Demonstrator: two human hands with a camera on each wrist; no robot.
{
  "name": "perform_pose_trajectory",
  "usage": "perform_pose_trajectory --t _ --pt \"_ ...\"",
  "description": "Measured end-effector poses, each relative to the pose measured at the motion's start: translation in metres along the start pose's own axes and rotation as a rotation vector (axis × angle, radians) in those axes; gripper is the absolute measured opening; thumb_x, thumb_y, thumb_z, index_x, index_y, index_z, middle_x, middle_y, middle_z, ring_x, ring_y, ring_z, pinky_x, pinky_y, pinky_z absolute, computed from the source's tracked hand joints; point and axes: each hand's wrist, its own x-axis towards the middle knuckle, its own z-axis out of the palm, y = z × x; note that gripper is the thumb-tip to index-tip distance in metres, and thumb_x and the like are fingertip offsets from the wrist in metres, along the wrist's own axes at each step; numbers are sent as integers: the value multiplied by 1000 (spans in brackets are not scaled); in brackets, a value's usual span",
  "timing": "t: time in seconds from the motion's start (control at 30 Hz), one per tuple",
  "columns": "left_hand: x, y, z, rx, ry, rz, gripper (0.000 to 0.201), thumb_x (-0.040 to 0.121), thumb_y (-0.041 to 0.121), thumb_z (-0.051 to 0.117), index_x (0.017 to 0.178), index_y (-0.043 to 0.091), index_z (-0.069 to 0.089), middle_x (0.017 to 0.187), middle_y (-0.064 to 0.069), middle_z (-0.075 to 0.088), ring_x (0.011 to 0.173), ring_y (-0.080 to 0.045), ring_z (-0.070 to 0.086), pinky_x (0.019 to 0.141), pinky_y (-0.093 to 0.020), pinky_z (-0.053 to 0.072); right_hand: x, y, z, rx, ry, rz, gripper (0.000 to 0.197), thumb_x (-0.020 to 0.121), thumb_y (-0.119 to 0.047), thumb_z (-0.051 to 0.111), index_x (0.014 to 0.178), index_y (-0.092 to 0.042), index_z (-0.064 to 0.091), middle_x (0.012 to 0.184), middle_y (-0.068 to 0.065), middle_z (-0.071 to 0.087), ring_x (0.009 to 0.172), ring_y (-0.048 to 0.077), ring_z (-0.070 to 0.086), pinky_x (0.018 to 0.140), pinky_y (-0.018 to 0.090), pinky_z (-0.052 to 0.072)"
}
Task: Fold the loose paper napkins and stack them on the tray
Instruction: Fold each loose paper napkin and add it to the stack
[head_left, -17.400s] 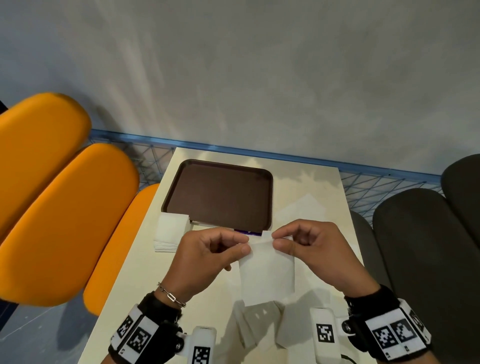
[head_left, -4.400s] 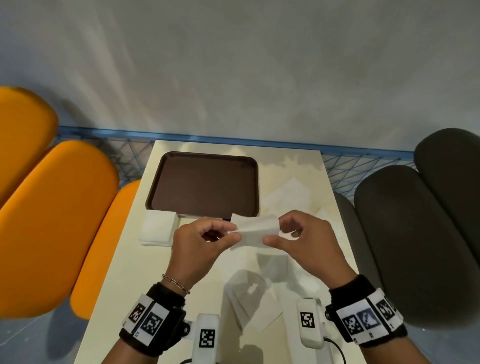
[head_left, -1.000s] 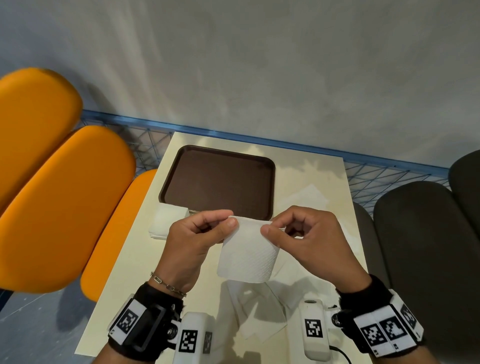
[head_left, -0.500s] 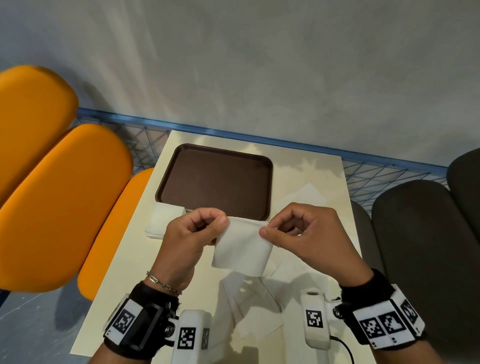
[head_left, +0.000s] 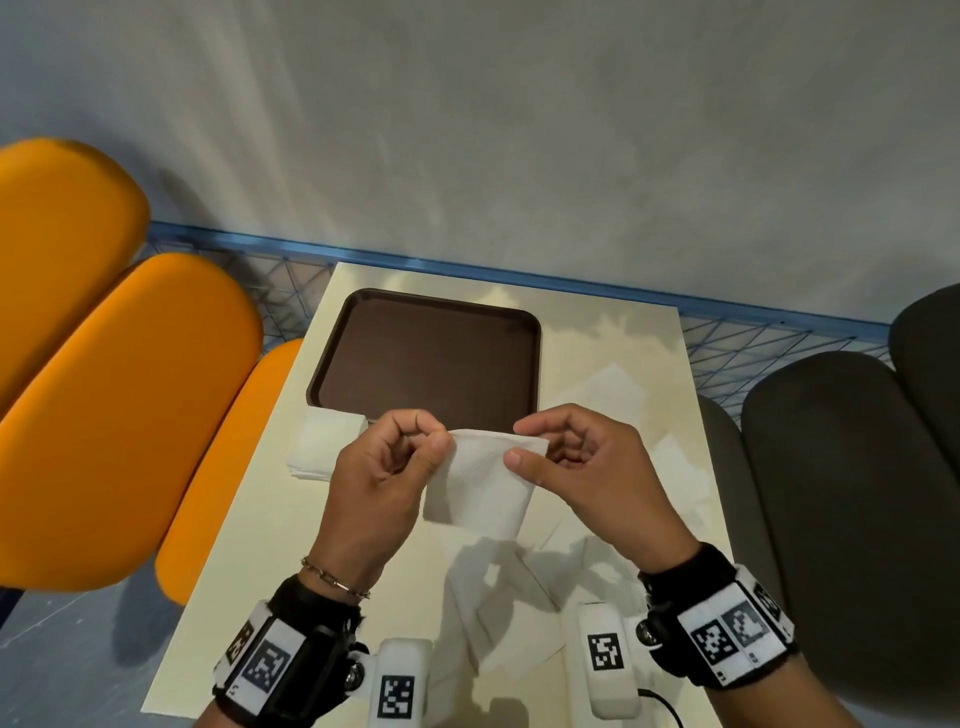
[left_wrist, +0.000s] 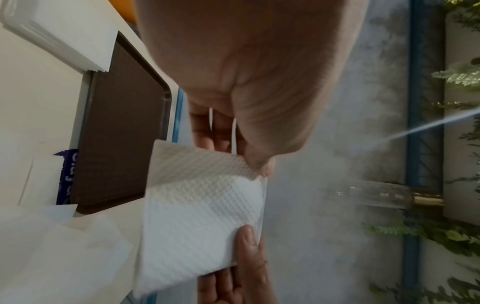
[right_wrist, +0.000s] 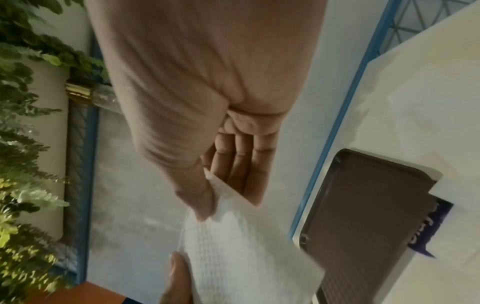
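A white embossed paper napkin (head_left: 480, 486) hangs folded between both hands above the table, just in front of the brown tray (head_left: 431, 353). My left hand (head_left: 441, 447) pinches its upper left corner with thumb and forefinger; in the left wrist view the napkin (left_wrist: 202, 207) shows two layers. My right hand (head_left: 522, 447) pinches the upper right corner, and the right wrist view shows the same napkin (right_wrist: 233, 253) under the thumb. The tray (left_wrist: 116, 133) holds nothing. A pile of folded napkins (head_left: 322, 441) lies at the tray's near left corner.
Loose flat napkins (head_left: 519, 597) lie on the cream table (head_left: 244, 545) beneath my hands and to the right (head_left: 613, 389). A purple wrapper (left_wrist: 66, 176) sticks out from under the tray's near edge. Orange seats (head_left: 104, 415) stand left, dark seats (head_left: 841, 493) right, and a blue rail (head_left: 519, 278) runs behind.
The napkin, stretched open 17 s ago, now hangs folded. Over the last second both hands kept their pinch and the hanging napkin tilted slightly to the left.
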Motion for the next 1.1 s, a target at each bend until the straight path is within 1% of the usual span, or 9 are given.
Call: perform_pose_trajectory --t 0.23,0.33,0.47,0.6,0.73,0.87,0.97,1.03,1.1 --pt "-4 -8 0 148 132 88 5 97 24 70 97 29 67 89 11 73 88 -11 70 73 -27 61 -2 -4 -5 66 16 -1 15 96 -12 77 110 -17 79 91 6 83 90 34 78 88 40 63" --pt "-6 -6 4 111 152 99 13 97 26 69 108 31 65 87 10 77 89 -8 73 76 -26 62 -2 -4 -6 108 5 -2 26 101 -10 70 124 -20 75 97 7 83 92 29 77 89 41 64" --pt "-10 -6 5 169 95 114 28 97 35 67 125 39 62 96 19 77 102 0 71 79 -19 60 -5 -5 2 144 -70 47 43 93 -33 76 134 -26 67 99 14 77 94 25 76 85 37 63" --pt "-13 -9 5 170 97 109 28 94 42 66 122 41 65 100 12 78 101 -6 72 78 -22 62 -7 -3 6 88 7 14 23 103 -19 68 125 -26 72 86 0 82 87 14 77 80 32 58" --pt "-17 -9 4 135 103 98 24 95 38 68 118 44 64 102 7 78 102 -10 73 78 -19 60 -9 -4 6 110 -41 9 35 108 -18 60 138 -35 66 95 0 82 94 15 77 84 30 62" --pt "-22 -8 5 122 107 83 26 92 45 66 117 45 63 104 7 77 103 -9 72 78 -21 61 -12 -3 3 179 -82 73 45 111 -21 52 146 -49 56 86 2 71 82 16 67 76 28 61" --pt "-25 -10 7 110 120 63 26 97 35 68 121 41 64 94 7 77 98 -10 73 77 -26 63 -15 0 5 170 -182 137 58 96 -46 67 151 -41 47 103 -5 80 97 13 76 84 35 63" --pt "-27 -10 9 117 133 57 25 98 31 69 122 39 65 91 10 77 95 -7 73 74 -25 63 -18 8 6 115 -206 158 70 86 -38 83 148 -35 49 109 0 81 102 18 78 90 40 63" --pt "-29 -9 11 116 149 55 25 98 28 69 120 39 64 91 13 76 94 -4 72 68 -23 62 -19 13 4 75 -182 148 63 87 -21 87 141 -30 56 102 5 82 95 25 80 88 45 64"
